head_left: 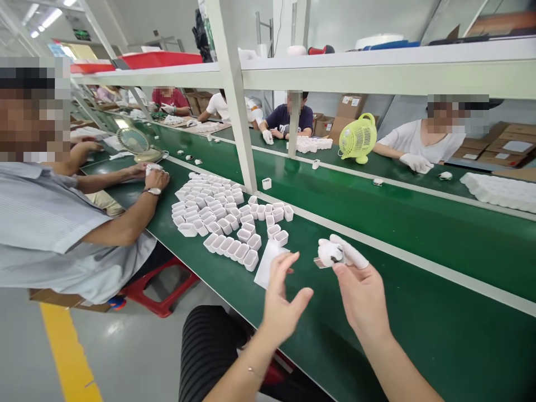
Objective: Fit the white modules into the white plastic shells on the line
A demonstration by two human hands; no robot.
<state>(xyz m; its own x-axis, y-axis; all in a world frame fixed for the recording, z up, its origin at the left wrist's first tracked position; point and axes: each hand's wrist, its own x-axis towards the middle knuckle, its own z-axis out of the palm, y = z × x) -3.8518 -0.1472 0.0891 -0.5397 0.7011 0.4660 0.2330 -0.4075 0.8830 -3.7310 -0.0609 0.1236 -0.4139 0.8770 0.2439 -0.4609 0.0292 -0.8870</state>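
My right hand [363, 287], with white covers on some fingers, pinches a small white rounded part [330, 252] above the green bench. The part has a dark spot and a flat tab sticking out on its left; its exact kind I cannot make out. My left hand [283, 298] is empty, fingers apart, just left of that part. Beneath and beyond the left fingers lies a white sheet of paper [264, 267]. Many open white plastic cups [209, 209] stand crowded together on the bench, with a neat row [232, 250] nearest the paper.
A white post [237, 111] holds up a shelf [377, 64] across the bench. Along the green belt [318, 184] sit a single white cup [267, 183] and several small parts. A yellow-green fan [358, 138] stands opposite. Co-workers sit around; one person [104, 223] works at left by a red stool [161, 287].
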